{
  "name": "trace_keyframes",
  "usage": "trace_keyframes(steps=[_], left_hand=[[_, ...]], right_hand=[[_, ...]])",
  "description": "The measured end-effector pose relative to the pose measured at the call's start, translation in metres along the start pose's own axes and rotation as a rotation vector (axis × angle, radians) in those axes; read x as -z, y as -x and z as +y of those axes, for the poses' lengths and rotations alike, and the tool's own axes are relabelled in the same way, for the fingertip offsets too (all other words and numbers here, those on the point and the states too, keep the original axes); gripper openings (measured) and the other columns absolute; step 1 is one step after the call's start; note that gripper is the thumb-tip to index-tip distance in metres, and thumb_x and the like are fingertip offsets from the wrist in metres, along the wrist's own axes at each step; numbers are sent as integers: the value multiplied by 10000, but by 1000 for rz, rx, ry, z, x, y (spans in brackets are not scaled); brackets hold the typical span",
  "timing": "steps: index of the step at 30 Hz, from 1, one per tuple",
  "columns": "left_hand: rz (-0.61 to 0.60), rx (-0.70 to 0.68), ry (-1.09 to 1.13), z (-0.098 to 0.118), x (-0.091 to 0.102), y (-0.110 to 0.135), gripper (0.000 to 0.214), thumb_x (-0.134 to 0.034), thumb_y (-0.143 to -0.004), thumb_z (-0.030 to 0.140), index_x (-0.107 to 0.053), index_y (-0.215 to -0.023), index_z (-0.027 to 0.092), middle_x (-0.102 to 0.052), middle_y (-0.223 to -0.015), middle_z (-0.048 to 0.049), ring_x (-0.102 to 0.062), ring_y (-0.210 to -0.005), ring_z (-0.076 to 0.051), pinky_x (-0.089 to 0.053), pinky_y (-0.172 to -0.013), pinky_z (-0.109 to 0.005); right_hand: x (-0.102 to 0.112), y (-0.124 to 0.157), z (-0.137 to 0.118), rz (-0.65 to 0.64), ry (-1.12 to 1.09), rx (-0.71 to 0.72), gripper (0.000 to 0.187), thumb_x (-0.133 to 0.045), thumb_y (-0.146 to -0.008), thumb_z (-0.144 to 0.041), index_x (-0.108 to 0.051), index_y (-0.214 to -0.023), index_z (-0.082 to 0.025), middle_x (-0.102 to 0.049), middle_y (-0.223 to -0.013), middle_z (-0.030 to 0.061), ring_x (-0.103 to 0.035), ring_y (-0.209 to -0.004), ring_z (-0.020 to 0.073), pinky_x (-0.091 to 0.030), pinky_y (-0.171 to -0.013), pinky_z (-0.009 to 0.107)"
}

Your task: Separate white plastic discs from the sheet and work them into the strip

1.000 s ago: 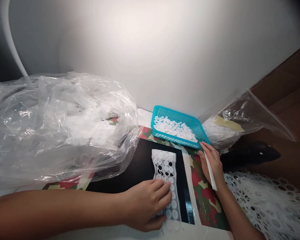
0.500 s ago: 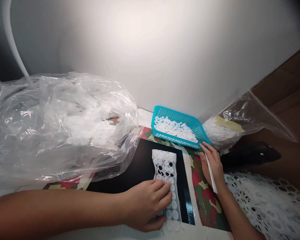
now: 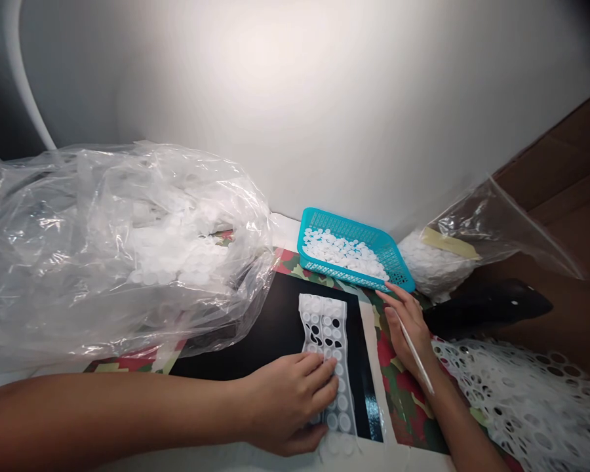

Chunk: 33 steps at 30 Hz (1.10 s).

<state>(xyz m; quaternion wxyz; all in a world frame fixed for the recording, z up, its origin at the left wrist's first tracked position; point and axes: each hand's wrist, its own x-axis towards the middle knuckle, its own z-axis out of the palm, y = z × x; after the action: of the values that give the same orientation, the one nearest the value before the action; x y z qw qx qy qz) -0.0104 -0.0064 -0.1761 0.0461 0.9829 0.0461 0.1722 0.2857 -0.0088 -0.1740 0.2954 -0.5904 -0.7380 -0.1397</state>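
Note:
My left hand (image 3: pixel 297 403) lies over the lower part of a pale plastic strip (image 3: pixel 341 377) set with rows of round white discs. Its fingers are bent, with thumb and fingers gripping across the strip. Near the strip's upper end, several round holes show the black surface beneath. My right hand (image 3: pixel 408 328) holds a slim white stick-like tool (image 3: pixel 415 357) that slants back along the wrist. Its fingertips are beside the near right corner of a turquoise basket (image 3: pixel 344 280), which contains many small white discs (image 3: pixel 344 252).
A large clear plastic bag (image 3: pixel 103 262) of white pieces fills the left side. Another clear bag (image 3: pixel 437 265) stands behind my right hand. At lower right lies a heap of perforated white sheets (image 3: pixel 535 400). A black mat (image 3: pixel 240 334) rests on camouflage-patterned material (image 3: pixel 408 400).
My right hand has moved slightly left and down along the basket's near edge, and the white tool has turned a little with it. The left hand and strip have stayed put.

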Motion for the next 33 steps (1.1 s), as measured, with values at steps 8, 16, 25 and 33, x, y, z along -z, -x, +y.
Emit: trace_keyframes(steps=[8,16,25,33], left_hand=[[-4,0,-8,0,3,0,503,-393,-898,396,-497,-1240,42,-506,-1333,-182,-526,-1133,-276,-389,-972,-342],[4,-1,2,0,1,-1,501,-405,-891,400,-503,-1225,40,-515,-1318,-189,-525,-1126,-281,-392,-964,-343],[-1,5,10,0,1,-1,498,-401,-892,400,-498,-1228,44,-511,-1322,-189,-535,-1111,-275,-404,-955,-346],[-13,9,7,0,2,-1,493,-402,-893,399,-498,-1226,48,-510,-1324,-187,-524,-1126,-279,-406,-956,-347]], right_hand=[[7,3,-14,77,-70,-23,443,-274,-981,-396,-611,-1192,-199,-533,-1085,120,-538,-1037,269,-443,-894,431],[1,5,-39,-251,-295,151,323,-372,-980,-302,-574,-1219,-223,-621,-723,12,-606,-636,149,-498,-614,260],[-1,1,-55,-290,-298,163,70,-551,-884,-193,-602,-895,-241,-657,-1210,66,-556,-1174,244,-488,-950,450],[-10,6,-58,-295,-486,21,55,-578,-881,-182,-591,-859,-229,-708,-1045,63,-620,-1046,227,-514,-888,407]])
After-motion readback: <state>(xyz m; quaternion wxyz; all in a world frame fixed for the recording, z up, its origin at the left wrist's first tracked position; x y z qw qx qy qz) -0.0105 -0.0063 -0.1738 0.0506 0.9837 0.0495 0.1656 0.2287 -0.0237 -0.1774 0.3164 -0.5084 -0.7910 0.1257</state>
